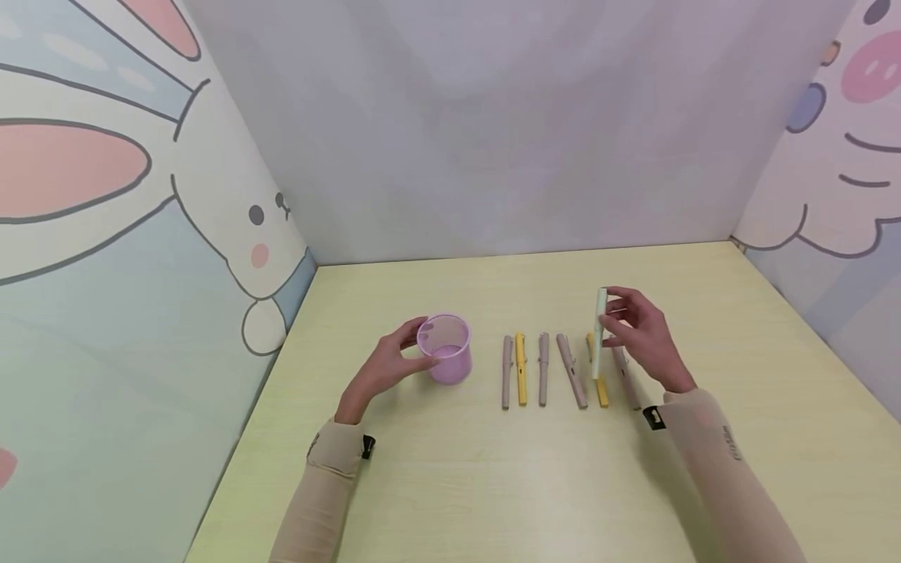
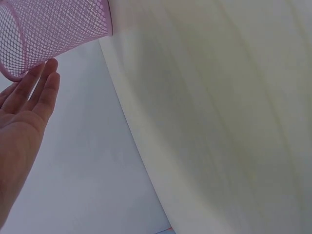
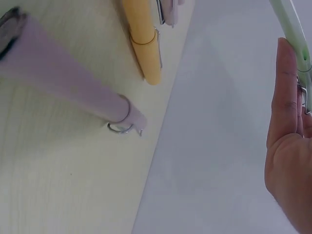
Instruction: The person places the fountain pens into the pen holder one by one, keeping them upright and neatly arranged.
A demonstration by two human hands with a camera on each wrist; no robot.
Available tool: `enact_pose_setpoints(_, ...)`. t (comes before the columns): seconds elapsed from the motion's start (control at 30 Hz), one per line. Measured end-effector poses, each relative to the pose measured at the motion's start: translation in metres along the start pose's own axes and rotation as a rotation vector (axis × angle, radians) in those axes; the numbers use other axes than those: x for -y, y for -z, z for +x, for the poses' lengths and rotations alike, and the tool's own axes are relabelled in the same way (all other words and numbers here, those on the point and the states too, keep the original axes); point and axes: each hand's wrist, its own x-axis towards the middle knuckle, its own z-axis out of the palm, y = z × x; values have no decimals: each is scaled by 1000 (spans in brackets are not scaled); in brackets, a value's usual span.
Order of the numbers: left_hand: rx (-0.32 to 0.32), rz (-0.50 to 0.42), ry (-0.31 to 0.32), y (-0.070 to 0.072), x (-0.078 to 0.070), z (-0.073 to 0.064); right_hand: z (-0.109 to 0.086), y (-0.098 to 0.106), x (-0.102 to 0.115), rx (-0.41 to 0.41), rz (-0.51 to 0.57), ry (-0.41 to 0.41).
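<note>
A pink mesh pen cup (image 1: 451, 367) stands upright on the table, its mouth facing up. My left hand (image 1: 387, 361) holds it from the left, thumb at the near side and fingers round the far side. In the left wrist view those fingers (image 2: 44, 92) lie against the mesh near the rim. With thumb and fingertips, my right hand (image 1: 644, 338) pinches a light green pen (image 1: 599, 336) held nearly upright. Its lower end overlaps a yellow pen (image 1: 601, 393) in the head view. In the right wrist view a metal clip shows on the green pen (image 3: 292, 27).
Between the hands lies a row of pens: a mauve pen (image 1: 506, 375), another yellow pen (image 1: 521, 371) and several more mauve ones. One mauve pen (image 1: 626, 379) lies partly under the right hand. Walls with cartoon animals border the wooden table (image 1: 479, 485) on both sides.
</note>
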Motion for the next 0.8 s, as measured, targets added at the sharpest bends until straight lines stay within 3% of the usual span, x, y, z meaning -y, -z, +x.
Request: enact_pose_setpoints(0.8, -3, -24, -4, 0, 0, 0, 25, -53, 9, 35, 44, 71)
